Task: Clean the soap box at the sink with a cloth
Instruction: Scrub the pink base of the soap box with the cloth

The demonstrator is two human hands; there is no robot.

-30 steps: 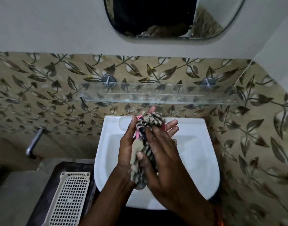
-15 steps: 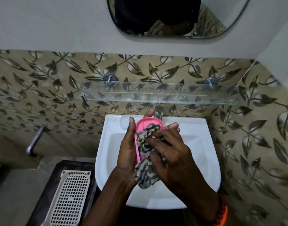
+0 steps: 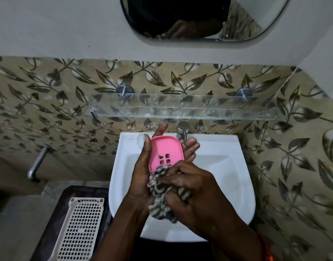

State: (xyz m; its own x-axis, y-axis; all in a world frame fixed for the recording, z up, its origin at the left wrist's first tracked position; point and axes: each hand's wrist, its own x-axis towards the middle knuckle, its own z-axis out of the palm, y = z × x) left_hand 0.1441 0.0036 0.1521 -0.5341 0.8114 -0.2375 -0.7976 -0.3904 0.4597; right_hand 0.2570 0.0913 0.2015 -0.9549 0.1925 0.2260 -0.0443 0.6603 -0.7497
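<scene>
— What is happening at the sink (image 3: 227,166)?

— A person is standing over the white basin, holding a pink soap box (image 3: 166,152) above it. The left hand (image 3: 143,174) is cradling the box from beneath, thumb lying along its left edge and fingers showing past its right side, so the box is tilting up toward the wall with its hollow side facing us.

— And the cloth?

— The right hand (image 3: 195,193) is clenching a striped grey-and-cream cloth (image 3: 162,200), bunching it against the near end of the box. The four small drain holes in the box are sitting just above the cloth. The loose end of the cloth is hanging down between the two wrists, over the basin.

— What else is sitting around them?

— A metal tap (image 3: 182,129) is poking out from the leaf-patterned tiles just behind the raised fingertips. A glass shelf (image 3: 180,108) is running across the wall above it, and a mirror (image 3: 180,17) is hanging higher still. To the left, a pale perforated tray (image 3: 79,230) is lying on a dark counter (image 3: 54,213) beside the sink.
</scene>
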